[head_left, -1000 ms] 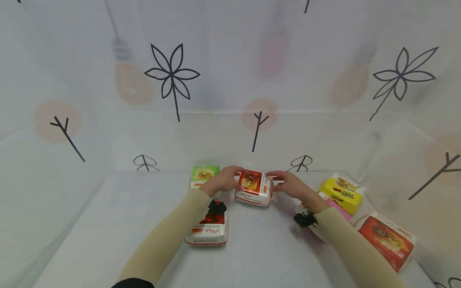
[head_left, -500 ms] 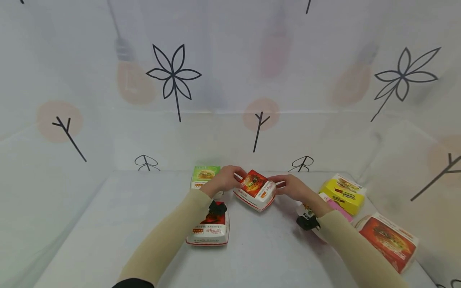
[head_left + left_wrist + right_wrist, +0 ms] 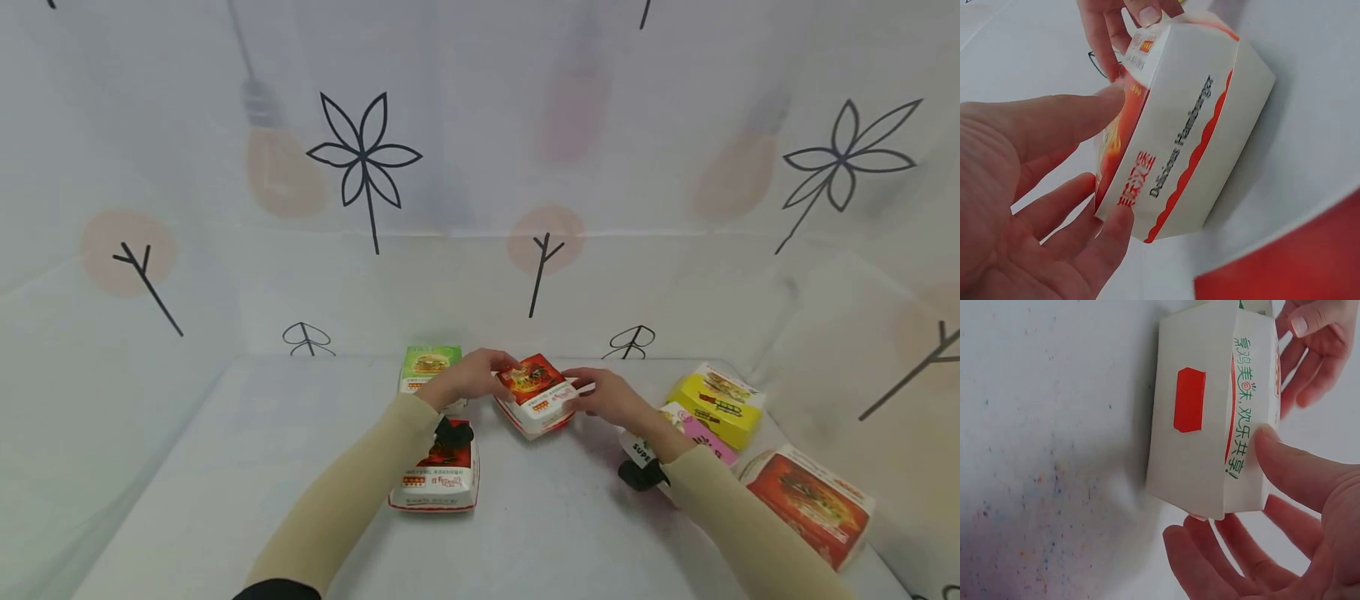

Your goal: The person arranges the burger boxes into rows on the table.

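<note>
**Both hands meet near the table's far edge**

Two forearms in beige sleeves reach forward from the near edge, converging toward the middle of the far edge. The left hand (image 3: pixel 467 379) and right hand (image 3: pixel 609 392) face each other, fingers bent inward, thumbs above, pinching the same carton between them. A black band circles each wrist.

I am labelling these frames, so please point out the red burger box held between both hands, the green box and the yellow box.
red burger box (image 3: pixel 534 393), head view, on its red lid.
green box (image 3: pixel 428 364), head view, on its green top.
yellow box (image 3: pixel 716 406), head view, on its yellow side.
</note>
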Motion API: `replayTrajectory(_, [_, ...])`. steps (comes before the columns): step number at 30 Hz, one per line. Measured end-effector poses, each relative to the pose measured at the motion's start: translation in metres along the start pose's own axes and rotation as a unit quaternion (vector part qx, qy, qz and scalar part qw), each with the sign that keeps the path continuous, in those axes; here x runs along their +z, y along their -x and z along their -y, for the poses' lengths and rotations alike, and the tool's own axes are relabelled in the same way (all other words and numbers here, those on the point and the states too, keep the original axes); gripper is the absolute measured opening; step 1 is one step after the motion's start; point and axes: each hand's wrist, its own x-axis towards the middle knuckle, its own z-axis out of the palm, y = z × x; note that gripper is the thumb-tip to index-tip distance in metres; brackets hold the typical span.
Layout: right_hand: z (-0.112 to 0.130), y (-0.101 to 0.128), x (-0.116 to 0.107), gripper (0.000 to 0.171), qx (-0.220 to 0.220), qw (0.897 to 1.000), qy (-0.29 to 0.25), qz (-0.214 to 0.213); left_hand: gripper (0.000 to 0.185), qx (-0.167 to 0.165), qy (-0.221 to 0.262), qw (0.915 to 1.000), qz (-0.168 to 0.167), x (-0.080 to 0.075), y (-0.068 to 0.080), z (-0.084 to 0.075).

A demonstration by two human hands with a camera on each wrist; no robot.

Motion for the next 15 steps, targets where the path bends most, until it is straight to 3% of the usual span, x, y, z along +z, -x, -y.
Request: replayTrajectory(15, [0.006,0.005,0.017,0.067,0.019,0.999,0.021,-0.033,0.054,0.0,-0.01,0.9999,0.001,0.009,-0.008,-0.003])
